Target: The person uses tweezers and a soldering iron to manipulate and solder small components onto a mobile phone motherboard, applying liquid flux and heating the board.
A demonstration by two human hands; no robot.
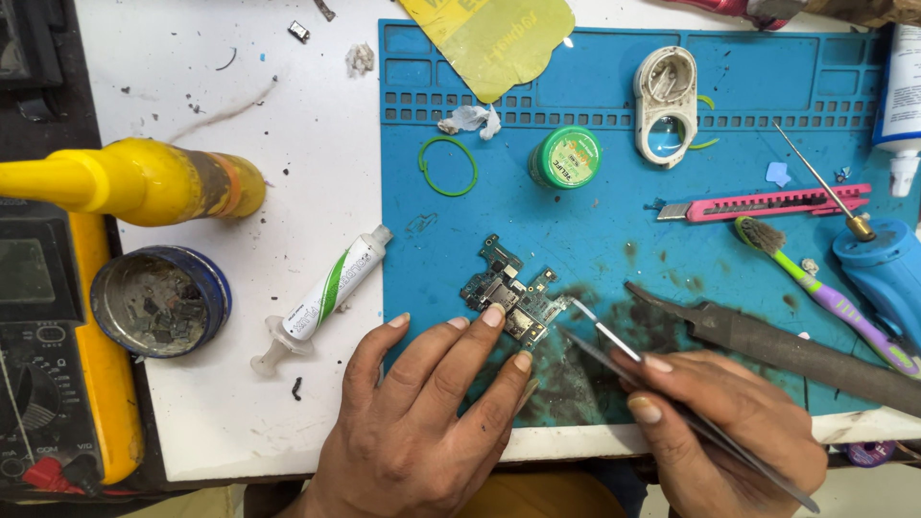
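Blue rubber work mat (614, 230) with two bare hands working on a small green circuit board (510, 294) at lower centre of the frame.

Lying flat on the mat, the board is pinned by the left hand (422, 422), whose fingertips (493, 315) press its near edge; this hand is spread flat and clasps nothing. From the lower right, the right hand (729, 422) pinches slim metal tweezers (614, 350), their tips just beside the board's right edge. Long dark pliers (796, 350) lie on the mat to the right. Higher up sit a round green tin (566, 157), a pink utility knife (767, 204) and a green rubber band (448, 166). Left of the mat, on the white table (288, 144), lie a white syringe with a green stripe (326, 297), a round blue tin of scraps (161, 301) and a yellow squeeze bottle (144, 180).
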